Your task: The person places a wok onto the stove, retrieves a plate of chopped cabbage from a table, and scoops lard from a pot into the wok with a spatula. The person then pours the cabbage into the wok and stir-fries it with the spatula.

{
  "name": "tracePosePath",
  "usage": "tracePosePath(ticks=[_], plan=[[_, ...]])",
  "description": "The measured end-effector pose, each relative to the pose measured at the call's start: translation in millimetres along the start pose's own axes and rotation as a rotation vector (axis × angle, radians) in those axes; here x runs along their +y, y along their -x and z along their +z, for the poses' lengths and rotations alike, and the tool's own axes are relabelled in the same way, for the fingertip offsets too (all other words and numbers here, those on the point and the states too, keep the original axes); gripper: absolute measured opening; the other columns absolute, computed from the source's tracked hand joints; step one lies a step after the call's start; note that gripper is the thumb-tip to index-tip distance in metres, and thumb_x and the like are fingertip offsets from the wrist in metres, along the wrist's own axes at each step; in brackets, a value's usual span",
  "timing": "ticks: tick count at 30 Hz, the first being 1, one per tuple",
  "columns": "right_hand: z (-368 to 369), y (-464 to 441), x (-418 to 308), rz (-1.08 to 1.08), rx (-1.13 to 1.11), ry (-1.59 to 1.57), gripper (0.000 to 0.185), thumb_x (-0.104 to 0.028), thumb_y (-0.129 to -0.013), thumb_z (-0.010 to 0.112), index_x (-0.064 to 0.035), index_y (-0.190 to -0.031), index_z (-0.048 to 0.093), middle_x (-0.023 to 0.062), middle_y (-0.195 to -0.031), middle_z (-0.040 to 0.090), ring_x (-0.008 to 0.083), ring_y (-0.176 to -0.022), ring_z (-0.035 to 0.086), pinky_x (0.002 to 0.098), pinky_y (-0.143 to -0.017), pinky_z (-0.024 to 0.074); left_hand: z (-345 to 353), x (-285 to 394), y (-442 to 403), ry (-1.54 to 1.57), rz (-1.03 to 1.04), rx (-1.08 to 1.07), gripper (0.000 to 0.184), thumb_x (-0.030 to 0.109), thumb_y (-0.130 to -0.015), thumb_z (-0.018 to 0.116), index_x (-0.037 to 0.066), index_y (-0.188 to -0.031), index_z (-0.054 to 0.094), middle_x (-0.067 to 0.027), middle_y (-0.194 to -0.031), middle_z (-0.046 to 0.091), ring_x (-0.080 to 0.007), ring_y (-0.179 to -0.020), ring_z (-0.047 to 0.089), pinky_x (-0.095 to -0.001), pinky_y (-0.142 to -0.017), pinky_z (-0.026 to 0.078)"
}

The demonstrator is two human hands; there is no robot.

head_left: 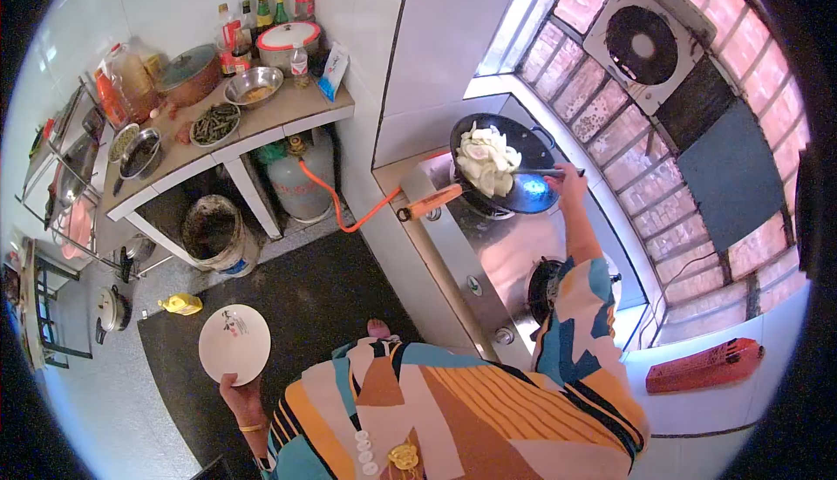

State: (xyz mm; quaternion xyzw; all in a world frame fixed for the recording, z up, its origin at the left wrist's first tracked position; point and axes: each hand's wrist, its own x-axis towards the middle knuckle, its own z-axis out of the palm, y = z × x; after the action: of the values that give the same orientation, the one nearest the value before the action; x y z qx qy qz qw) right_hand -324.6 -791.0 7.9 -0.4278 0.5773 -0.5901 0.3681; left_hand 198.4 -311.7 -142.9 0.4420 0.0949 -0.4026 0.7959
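Note:
A white plate (235,345) with a small printed mark is held at its lower rim by my left hand (241,390), out over the dark mat. My right hand (567,182) is closed round the handle of a spatula (538,171), whose head reaches into the wok. Pale sliced food (488,159) lies heaped in the left part of the black wok (523,136), which sits on the stove. The wok's wooden handle (433,202) points down to the left, and neither hand touches it.
A second burner (546,288) is on the stove (514,258). Bowls, bottles and a lidded pot (190,76) stand on the counter (288,114). Under it are a gas cylinder (301,179) and a bucket (218,234). A yellow bottle (180,304) lies beside the dark mat (323,279).

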Motion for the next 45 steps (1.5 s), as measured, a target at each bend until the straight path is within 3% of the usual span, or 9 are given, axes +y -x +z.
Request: tracePosePath(ticks=[6,10,13,19,27,33,36,39,45], plan=[[12,-15,-35,-0.021,0.005,-0.010,0.027,-0.019,-0.072,0.051,0.0068,-0.081,0.056,0.0180,-0.066,0.058,0.0204,-0.049,0.058,0.0245,-0.045,0.0497,-10,-4,-5,-0.012,-0.047,-0.013,0.060,0.009,-0.061,0.046,0.003,-0.119,0.034,-0.0151,-0.112,0.046,-0.0308,-0.101,0.049,-0.0426,-0.079,0.046],[43,-14,-6,0.036,-0.055,0.044,0.025,-0.018,-0.073,0.053,0.0034,-0.086,0.056,0.0153,-0.065,0.058,0.0191,-0.051,0.059,0.0242,-0.044,0.0494,-6,-6,-2,-0.120,-0.004,-0.017,0.060,0.008,-0.060,0.046,0.004,-0.119,0.035,-0.0146,-0.113,0.046,-0.0305,-0.102,0.048,-0.0427,-0.080,0.045],[41,-27,36,0.022,-0.041,0.070,0.023,-0.018,-0.074,0.053,0.0021,-0.085,0.057,0.0125,-0.061,0.057,0.0178,-0.050,0.058,0.0250,-0.043,0.0485,-7,1,-1,0.042,-0.116,-0.021,0.060,0.009,-0.060,0.046,0.004,-0.119,0.036,-0.0145,-0.112,0.047,-0.0302,-0.103,0.048,-0.0424,-0.080,0.045],[39,-29,-18,-0.239,0.064,0.653,0.023,-0.018,-0.069,0.055,0.0041,-0.067,0.058,0.0109,-0.052,0.056,0.0174,-0.042,0.056,0.0262,-0.041,0.0485,-19,0,-7,0.063,-0.084,-0.037,0.059,0.009,-0.061,0.046,0.004,-0.119,0.035,-0.0149,-0.113,0.046,-0.0298,-0.102,0.048,-0.0413,-0.080,0.046],[20,-19,-103,-0.305,-0.037,1.088,0.033,-0.025,-0.069,0.050,0.0067,-0.063,0.056,0.0170,-0.049,0.053,0.0231,-0.042,0.058,0.0307,-0.038,0.0491,-7,1,-4,-0.074,-0.062,-0.025,0.059,0.010,-0.061,0.046,0.004,-0.119,0.035,-0.0146,-0.112,0.046,-0.0288,-0.102,0.049,-0.0399,-0.079,0.046],[-9,-49,1,0.001,0.067,0.412,0.024,-0.019,-0.069,0.053,0.0037,-0.073,0.058,0.0152,-0.058,0.056,0.0202,-0.043,0.058,0.0264,-0.039,0.0489,8,1,-3,-0.007,-0.090,0.002,0.057,0.011,-0.058,0.053,0.005,-0.114,0.041,-0.0120,-0.106,0.051,-0.0276,-0.095,0.051,-0.0405,-0.074,0.047],[-28,-76,30,-0.041,-0.019,0.301,0.021,-0.016,-0.071,0.053,0.0029,-0.079,0.058,0.0126,-0.065,0.057,0.0177,-0.047,0.058,0.0238,-0.043,0.0496,2,2,-13,-0.022,-0.112,-0.022,0.059,0.011,-0.058,0.053,0.006,-0.115,0.040,-0.0116,-0.108,0.050,-0.0274,-0.096,0.051,-0.0402,-0.074,0.047],[-13,-49,-10,-0.169,-0.128,0.395,0.020,-0.014,-0.075,0.051,0.0027,-0.082,0.059,0.0116,-0.067,0.058,0.0170,-0.052,0.059,0.0240,-0.048,0.0507,8,2,-14,-0.016,-0.102,-0.070,0.058,0.011,-0.059,0.053,0.006,-0.116,0.040,-0.0117,-0.109,0.050,-0.0276,-0.098,0.051,-0.0408,-0.075,0.047],[-4,-29,-51,-0.116,-0.249,0.430,0.021,-0.015,-0.076,0.050,0.0015,-0.084,0.059,0.0110,-0.069,0.059,0.0171,-0.055,0.060,0.0251,-0.050,0.0511,22,-6,-18,-0.001,-0.141,-0.062,0.061,0.009,-0.058,0.049,0.004,-0.118,0.037,-0.0130,-0.109,0.049,-0.0286,-0.099,0.050,-0.0423,-0.076,0.046]])
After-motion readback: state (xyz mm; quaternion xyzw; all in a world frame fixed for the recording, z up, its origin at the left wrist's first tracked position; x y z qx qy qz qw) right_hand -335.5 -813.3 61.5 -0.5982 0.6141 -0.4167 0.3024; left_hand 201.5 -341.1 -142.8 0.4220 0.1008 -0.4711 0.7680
